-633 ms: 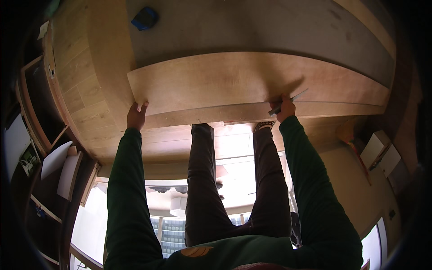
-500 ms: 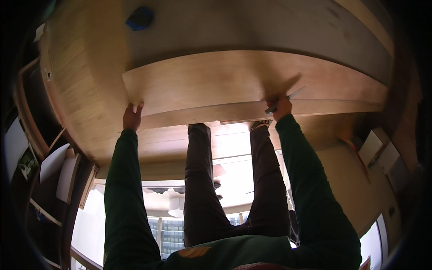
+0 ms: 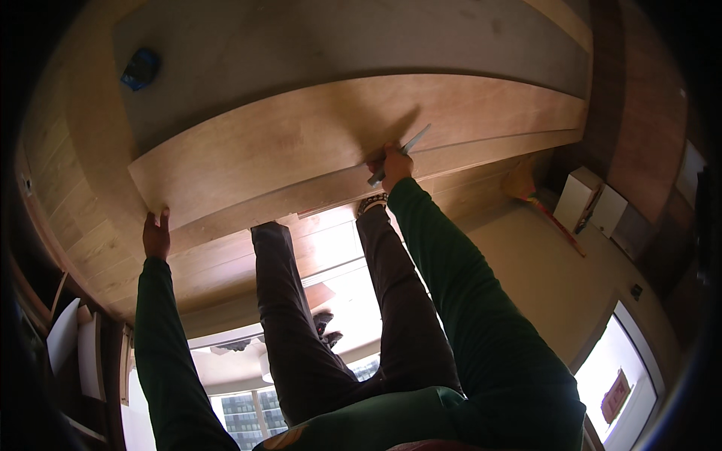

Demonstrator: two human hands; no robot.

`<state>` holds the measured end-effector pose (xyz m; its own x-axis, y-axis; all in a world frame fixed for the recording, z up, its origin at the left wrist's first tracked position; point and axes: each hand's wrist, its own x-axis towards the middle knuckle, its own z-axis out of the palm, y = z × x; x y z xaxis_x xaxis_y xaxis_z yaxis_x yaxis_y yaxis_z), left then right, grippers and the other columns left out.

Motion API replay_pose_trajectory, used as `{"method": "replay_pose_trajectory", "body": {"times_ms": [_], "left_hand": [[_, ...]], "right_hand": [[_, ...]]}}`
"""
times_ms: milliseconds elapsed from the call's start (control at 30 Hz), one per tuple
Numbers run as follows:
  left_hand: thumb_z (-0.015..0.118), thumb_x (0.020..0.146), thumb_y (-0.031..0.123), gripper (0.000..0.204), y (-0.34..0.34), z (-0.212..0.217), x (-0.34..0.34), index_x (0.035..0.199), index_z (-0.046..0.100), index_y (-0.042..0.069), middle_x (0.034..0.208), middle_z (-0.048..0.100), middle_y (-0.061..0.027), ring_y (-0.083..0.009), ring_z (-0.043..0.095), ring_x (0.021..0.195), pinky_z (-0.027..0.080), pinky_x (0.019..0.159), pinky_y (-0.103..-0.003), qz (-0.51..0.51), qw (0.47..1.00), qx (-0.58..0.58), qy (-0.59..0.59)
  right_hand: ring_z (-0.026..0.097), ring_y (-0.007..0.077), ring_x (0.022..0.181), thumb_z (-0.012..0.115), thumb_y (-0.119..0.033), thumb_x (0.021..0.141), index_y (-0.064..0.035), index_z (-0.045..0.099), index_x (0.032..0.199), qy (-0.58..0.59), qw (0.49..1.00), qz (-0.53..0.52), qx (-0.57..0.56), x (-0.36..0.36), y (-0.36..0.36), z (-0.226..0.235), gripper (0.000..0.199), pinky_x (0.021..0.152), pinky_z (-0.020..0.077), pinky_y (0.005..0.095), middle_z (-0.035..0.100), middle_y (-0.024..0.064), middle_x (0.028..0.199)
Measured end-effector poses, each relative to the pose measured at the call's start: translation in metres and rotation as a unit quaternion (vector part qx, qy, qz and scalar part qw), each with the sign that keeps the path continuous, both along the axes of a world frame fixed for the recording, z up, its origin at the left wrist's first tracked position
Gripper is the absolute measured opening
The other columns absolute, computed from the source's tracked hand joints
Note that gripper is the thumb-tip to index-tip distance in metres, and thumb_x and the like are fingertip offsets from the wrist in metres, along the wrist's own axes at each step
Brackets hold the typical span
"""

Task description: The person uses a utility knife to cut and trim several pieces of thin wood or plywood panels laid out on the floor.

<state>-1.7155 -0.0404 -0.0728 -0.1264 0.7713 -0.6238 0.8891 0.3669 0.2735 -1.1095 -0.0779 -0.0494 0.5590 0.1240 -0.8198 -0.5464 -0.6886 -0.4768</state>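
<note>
A long thin wooden panel [image 3: 316, 128] with a pale brown face stretches crosswise in front of me. At its near left corner is my left hand [image 3: 156, 237], its thumb and fingers gripping the edge. My right hand [image 3: 395, 167] is closed round the grey handle of a knife [image 3: 416, 140] at the panel's near edge, right of the middle. The narrow pale blade points up and to the right over the panel, and its shadow falls on the wood. A dark beaded bracelet [image 3: 371, 203] shows close below that hand, beside my trouser leg.
Beyond the panel lies a grey-brown sheet [image 3: 248, 60] with a crumpled blue and black item [image 3: 141, 68] on it. A broom [image 3: 523, 184] with a red handle and white boxes [image 3: 577, 197] stand at the right. Open shelving [image 3: 71, 342] is at the lower left.
My view has swung to the right, so the panel and both hands appear farther left. Both hands keep their places at the panel, and the knife stays in the right one.
</note>
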Motion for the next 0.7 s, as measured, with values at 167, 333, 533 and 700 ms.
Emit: {"method": "replay_pose_trajectory", "body": {"times_ms": [167, 333, 533, 700], "left_hand": [[0.055, 0.098, 0.053, 0.055, 0.000, 0.001, 0.006, 0.111, 0.060, 0.000, 0.099, 0.066, -0.0234, -0.0390, 0.063, 0.092, 0.049, 0.083, -0.045, 0.017, 0.999, 0.021, -0.029], [0.055, 0.098, 0.053, 0.054, -0.003, -0.001, -0.004, 0.108, 0.060, 0.000, 0.096, 0.065, -0.0227, -0.0377, 0.062, 0.089, 0.048, 0.081, -0.045, 0.005, 1.000, 0.016, 0.006], [0.052, 0.100, 0.052, 0.062, 0.000, 0.005, -0.003, 0.130, 0.057, -0.003, 0.124, 0.065, -0.0245, -0.0387, 0.059, 0.120, 0.045, 0.102, -0.042, -0.003, 0.999, 0.015, -0.035], [0.053, 0.098, 0.057, 0.066, 0.011, 0.009, 0.016, 0.121, 0.060, -0.005, 0.118, 0.066, -0.0286, -0.0429, 0.063, 0.111, 0.050, 0.094, -0.046, -0.017, 0.999, -0.007, 0.028]], "right_hand": [[0.067, 0.0293, 0.058, 0.061, -0.025, 0.099, -0.0017, 0.055, 0.111, 0.004, 1.000, 0.010, -0.010, 0.007, -0.003, 0.000, 0.027, 0.050, 0.0571, 0.0393, 0.065, 0.0156, 0.084], [0.066, 0.0266, 0.054, 0.061, -0.025, 0.099, -0.0016, 0.056, 0.109, -0.012, 1.000, 0.014, -0.009, -0.005, 0.000, 0.005, 0.026, 0.047, 0.0549, 0.0370, 0.064, 0.0139, 0.078], [0.058, 0.0196, 0.045, 0.059, -0.025, 0.100, -0.0054, 0.056, 0.088, -0.018, 0.998, 0.006, 0.058, -0.003, -0.009, -0.013, 0.023, 0.040, 0.0464, 0.0342, 0.060, 0.0090, 0.064], [0.066, 0.0258, 0.057, 0.058, -0.031, 0.101, -0.0034, 0.059, 0.095, -0.009, 0.998, 0.059, 0.015, 0.026, -0.020, -0.020, 0.028, 0.052, 0.0555, 0.0376, 0.065, 0.0122, 0.072]]}}
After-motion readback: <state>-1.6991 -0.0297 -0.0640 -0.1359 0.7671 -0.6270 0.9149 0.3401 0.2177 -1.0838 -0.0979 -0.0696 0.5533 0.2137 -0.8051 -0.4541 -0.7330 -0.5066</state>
